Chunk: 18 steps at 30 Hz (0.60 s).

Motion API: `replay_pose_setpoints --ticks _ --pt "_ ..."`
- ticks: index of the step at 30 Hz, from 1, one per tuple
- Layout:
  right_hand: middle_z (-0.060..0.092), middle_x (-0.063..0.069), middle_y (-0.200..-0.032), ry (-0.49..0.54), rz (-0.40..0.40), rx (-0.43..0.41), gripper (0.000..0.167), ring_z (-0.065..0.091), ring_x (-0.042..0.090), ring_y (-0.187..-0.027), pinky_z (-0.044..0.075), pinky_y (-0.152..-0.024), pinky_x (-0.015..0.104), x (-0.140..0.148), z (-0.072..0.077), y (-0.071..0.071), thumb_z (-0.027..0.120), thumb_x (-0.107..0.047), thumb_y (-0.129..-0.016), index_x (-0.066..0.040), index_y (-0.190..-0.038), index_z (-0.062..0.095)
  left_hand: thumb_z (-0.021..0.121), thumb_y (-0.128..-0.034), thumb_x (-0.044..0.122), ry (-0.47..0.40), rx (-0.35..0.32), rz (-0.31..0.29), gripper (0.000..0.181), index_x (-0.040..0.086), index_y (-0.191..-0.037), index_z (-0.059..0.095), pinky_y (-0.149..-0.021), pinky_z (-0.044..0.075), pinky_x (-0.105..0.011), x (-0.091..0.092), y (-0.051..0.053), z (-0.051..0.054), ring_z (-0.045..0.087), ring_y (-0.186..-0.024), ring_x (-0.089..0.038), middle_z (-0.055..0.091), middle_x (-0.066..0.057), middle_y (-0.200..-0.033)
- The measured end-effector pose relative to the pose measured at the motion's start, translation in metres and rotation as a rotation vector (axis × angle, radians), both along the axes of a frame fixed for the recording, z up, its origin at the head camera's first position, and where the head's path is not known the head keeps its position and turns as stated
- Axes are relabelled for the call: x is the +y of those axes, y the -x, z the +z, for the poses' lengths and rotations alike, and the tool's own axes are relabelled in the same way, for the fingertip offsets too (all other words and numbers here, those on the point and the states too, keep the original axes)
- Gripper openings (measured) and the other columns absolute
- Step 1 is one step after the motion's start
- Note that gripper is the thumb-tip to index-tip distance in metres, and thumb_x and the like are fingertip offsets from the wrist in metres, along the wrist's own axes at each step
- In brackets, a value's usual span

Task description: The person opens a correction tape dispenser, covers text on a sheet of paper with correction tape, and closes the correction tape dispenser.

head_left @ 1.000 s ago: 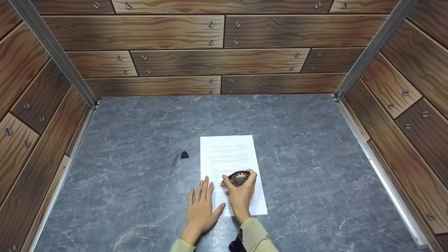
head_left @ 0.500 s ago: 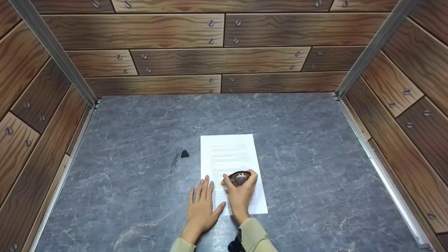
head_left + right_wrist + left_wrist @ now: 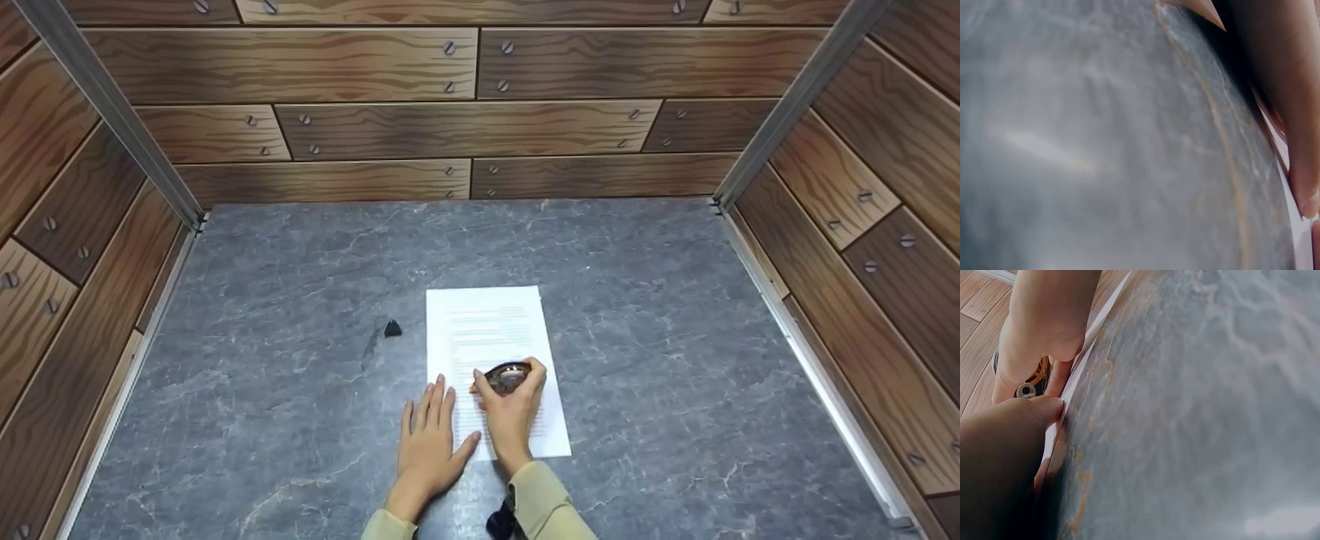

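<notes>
A printed white sheet of paper lies on the grey marbled table. My left hand rests flat on its lower left edge, fingers straight and thumb spread over the paper. My right hand grips a correction tape with a dark see-through body, between thumb and fingers. Its orange tip points left, low over the printed lines; contact with the paper cannot be made out. In the left wrist view, the tape's hub and an orange gear show behind the left thumb. The right wrist view shows only part of the hand.
A small black cap lies on the table to the left of the sheet. Wood-patterned walls with grey metal corner posts enclose the table at the back and both sides.
The head view has shifted slightly. Both hands, the sheet and the cap keep nearly the same places, with the correction tape moving only a touch, if at all, over the paper.
</notes>
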State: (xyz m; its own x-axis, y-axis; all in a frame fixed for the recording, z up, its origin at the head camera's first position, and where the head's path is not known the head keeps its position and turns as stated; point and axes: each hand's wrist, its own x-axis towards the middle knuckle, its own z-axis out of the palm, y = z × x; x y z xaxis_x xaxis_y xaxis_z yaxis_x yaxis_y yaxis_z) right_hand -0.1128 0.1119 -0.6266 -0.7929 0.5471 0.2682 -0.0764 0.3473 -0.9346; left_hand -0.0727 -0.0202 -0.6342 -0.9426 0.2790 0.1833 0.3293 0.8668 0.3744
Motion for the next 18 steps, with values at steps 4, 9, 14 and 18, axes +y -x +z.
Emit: replay_pose_setpoints --ticks 4,9,14,18 --pt "0.046 0.016 -0.122 0.01 0.03 -0.009 0.075 0.053 0.033 -0.11 0.058 -0.062 0.031 0.0002 -0.0001 0.0013 0.088 -0.023 -0.076 -0.001 -0.128 0.039 0.054 -0.0942 0.053 -0.01 -0.016 0.003 0.077 0.003 -0.15 0.04 -0.116 0.015 -0.058 0.0005 0.0004 -0.0022 0.025 -0.146 -0.033 0.026 -0.016 -0.161" --pt "0.046 0.014 -0.123 -0.022 0.042 -0.008 0.074 0.053 0.032 -0.112 0.057 -0.075 0.036 -0.0016 -0.0023 0.0026 0.087 -0.024 -0.077 -0.002 -0.129 0.04 0.055 -0.0937 0.054 -0.01 -0.006 0.002 0.078 0.003 -0.15 0.04 -0.116 0.016 -0.058 0.0001 -0.0001 -0.0035 0.026 -0.146 -0.033 0.026 -0.015 -0.161" --pt "0.046 0.014 -0.125 -0.088 0.037 -0.004 0.074 0.054 0.034 -0.112 0.053 -0.087 0.044 -0.004 -0.0032 0.0028 0.087 -0.026 -0.077 -0.003 -0.13 0.041 0.057 -0.0924 0.052 -0.017 0.026 0.003 0.077 0.001 -0.148 0.042 -0.115 0.018 -0.059 0.0002 -0.0007 -0.0029 0.029 -0.145 -0.034 0.03 -0.017 -0.159" --pt "0.046 0.015 -0.123 -0.131 0.022 0.009 0.073 0.055 0.035 -0.111 0.051 -0.09 0.047 -0.0049 -0.0018 0.0039 0.088 -0.026 -0.076 -0.002 -0.128 0.042 0.057 -0.0924 0.052 -0.012 0.025 0.004 0.077 0.001 -0.148 0.042 -0.115 0.018 -0.058 0.0007 0.0 -0.0014 0.029 -0.145 -0.034 0.031 -0.017 -0.159"
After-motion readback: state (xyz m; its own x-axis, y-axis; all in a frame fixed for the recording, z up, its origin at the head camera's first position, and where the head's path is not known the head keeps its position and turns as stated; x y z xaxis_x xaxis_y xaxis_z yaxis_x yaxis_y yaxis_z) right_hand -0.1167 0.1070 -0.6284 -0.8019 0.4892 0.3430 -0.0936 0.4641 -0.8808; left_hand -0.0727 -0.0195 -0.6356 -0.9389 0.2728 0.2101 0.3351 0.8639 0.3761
